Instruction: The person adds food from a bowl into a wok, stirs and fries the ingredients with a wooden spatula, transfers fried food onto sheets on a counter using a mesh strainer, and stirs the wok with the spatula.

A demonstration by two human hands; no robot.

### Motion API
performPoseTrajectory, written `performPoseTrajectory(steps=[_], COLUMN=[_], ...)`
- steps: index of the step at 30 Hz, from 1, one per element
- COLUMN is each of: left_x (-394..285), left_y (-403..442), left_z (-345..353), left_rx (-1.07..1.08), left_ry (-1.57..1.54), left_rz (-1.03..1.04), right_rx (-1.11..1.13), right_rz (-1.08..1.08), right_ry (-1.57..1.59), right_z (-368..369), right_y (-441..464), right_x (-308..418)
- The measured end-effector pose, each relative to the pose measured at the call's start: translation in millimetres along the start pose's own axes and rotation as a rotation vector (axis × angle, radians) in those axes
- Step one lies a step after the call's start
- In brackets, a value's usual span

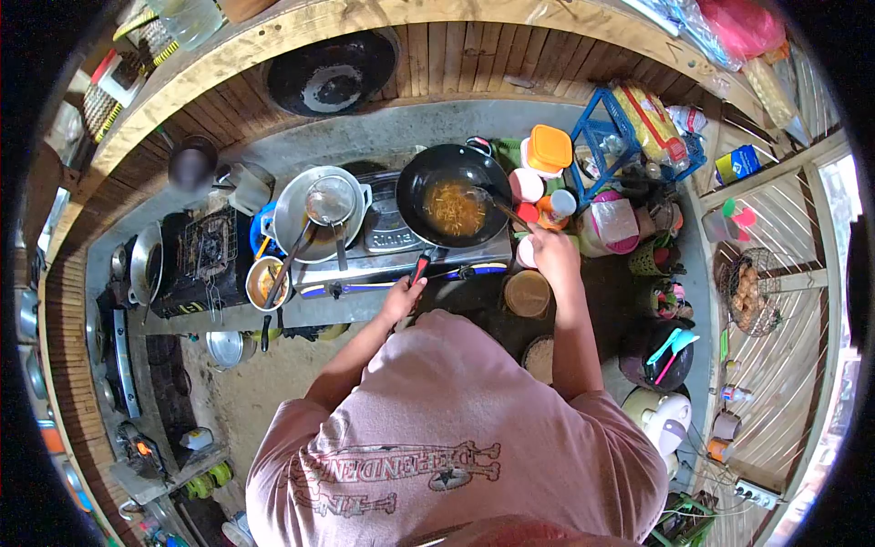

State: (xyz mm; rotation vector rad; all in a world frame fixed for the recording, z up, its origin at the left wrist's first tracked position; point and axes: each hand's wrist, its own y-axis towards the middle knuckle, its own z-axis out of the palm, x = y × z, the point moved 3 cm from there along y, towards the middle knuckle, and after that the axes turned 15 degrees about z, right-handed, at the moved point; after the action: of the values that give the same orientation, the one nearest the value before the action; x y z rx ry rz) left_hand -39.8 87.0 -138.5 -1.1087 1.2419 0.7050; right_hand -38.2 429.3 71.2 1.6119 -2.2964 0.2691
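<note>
A black wok (415, 196) sits on the right side of the gas stove (387, 239), with brownish food in oily liquid (454, 208) at its bottom. My left hand (403, 297) is closed around the wok's black and red handle (419, 270). In my right hand (552, 253) is the wooden handle of a spatula (507, 211), whose metal head reaches into the food from the right. On the stove's left side, a wire-mesh strainer (330, 200) rests across a large silver pot (293, 208).
Left of the stove stand a small pan with food (266, 282) and a blackened grill (208, 244). Orange-lidded (550, 146) and other containers crowd the wok's right, beside a blue rack (591, 128). Another wok (331, 73) hangs on the back wall. A rice cooker (658, 419) stands at right.
</note>
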Motion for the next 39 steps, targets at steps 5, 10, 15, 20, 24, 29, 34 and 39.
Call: performPoseTrajectory(steps=[5, 10, 15, 20, 24, 29, 34, 39], left_x=[2, -9, -25, -3, -16, -11, -10, -3], left_y=[-6, -9, -10, -17, -21, -16, -19, -22], left_z=[-1, -1, 0, -7, -6, -10, -16, -22], left_rx=[0.01, 0.003, 0.005, 0.019, 0.008, 0.022, 0.0, 0.044], left_ry=[-0.024, 0.049, 0.025, -0.013, 0.002, 0.113, 0.178, 0.116], left_rz=[-0.001, 0.038, -0.009, 0.048, 0.028, 0.05, 0.042, 0.032], right_rx=[0.037, 0.06, 0.166, 0.175, 0.379, 0.699, 0.897, 0.37], right_rz=[0.12, 0.11, 0.132, 0.079, 0.091, 0.479, 0.444, -0.115], right_ry=[0.036, -0.004, -0.174, -0.235, -0.314, 0.172, 0.347, -0.322], right_z=[12, 10, -19, -17, 22, 60, 67, -6], right_y=[-2, 17, 51, 104, 161, 159, 123, 75], right_x=[-8, -5, 25, 35, 5, -36, -28, 35])
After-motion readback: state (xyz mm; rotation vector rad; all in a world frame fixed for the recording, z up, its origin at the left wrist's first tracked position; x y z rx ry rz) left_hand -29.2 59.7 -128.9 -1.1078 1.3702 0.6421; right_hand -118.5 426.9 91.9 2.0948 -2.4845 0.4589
